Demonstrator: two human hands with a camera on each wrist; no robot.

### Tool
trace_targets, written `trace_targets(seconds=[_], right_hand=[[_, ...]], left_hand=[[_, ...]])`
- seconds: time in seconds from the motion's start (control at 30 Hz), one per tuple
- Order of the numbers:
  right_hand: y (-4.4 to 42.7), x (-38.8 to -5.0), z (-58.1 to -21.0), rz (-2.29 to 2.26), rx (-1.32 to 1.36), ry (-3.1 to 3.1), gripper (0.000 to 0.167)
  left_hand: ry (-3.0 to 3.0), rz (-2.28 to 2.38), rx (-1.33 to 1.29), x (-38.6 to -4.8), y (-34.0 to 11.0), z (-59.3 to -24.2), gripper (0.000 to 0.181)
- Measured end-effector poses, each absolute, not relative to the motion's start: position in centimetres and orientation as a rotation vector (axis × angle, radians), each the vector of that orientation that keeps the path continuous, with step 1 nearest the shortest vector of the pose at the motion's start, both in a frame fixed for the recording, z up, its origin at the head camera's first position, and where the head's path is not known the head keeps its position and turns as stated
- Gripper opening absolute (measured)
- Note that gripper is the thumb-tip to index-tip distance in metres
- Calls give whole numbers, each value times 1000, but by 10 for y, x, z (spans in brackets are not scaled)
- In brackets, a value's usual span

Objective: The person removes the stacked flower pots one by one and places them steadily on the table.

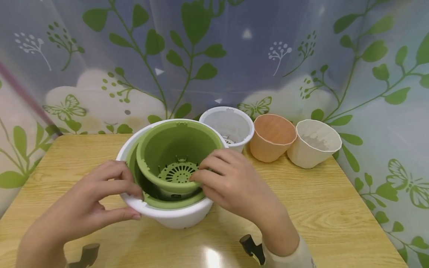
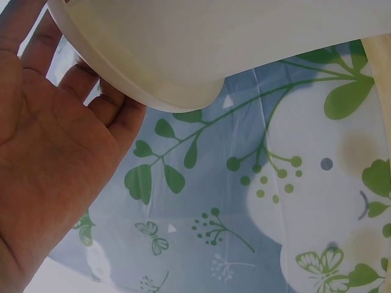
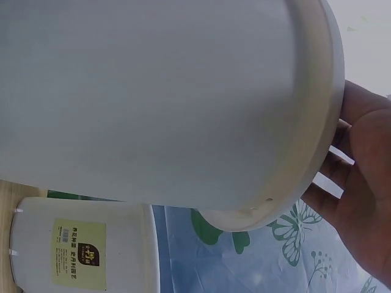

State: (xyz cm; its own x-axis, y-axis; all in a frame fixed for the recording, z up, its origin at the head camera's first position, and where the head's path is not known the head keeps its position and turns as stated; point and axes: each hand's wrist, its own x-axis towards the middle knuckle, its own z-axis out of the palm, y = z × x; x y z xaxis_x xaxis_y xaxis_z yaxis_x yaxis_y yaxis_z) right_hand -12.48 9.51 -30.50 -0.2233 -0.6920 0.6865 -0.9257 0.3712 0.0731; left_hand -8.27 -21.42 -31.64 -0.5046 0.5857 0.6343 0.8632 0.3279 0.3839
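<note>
A large white pot [image 1: 181,220] with a green liner [image 1: 167,204] holds a smaller green pot [image 1: 181,137] whose floor is slotted. My left hand [image 1: 90,197] grips the large pot's left rim, fingers over the edge and thumb low outside. Across the opening, my right hand [image 1: 238,182] curls its fingers over the right rim of the smaller green pot; its thumb is hidden. In the left wrist view, the left hand [image 2: 55,146] reaches over a white rim [image 2: 153,101]. The right wrist view shows the right hand [image 3: 366,177] beside a pale pot wall [image 3: 153,104].
Behind and to the right stand a white pot [image 1: 246,139], an orange pot [image 1: 266,150] and a cream pot [image 1: 303,156]. A labelled white pot [image 3: 128,244] shows in the right wrist view. A leaf-patterned curtain [image 1: 234,44] hangs behind the wooden table [image 1: 301,208].
</note>
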Motion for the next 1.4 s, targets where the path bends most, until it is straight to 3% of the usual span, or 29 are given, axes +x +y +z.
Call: trace_targets(seconds=[1.03,1.4], right_hand=[[97,-126,-299,546,1355,-1855,23],[102,-124,-295,546,1355,-1797,12]], left_hand=[[-2238,-998,-1265,-81,-215,-317,33],[-2248,-986,-1259,-81,-216,-318,35]])
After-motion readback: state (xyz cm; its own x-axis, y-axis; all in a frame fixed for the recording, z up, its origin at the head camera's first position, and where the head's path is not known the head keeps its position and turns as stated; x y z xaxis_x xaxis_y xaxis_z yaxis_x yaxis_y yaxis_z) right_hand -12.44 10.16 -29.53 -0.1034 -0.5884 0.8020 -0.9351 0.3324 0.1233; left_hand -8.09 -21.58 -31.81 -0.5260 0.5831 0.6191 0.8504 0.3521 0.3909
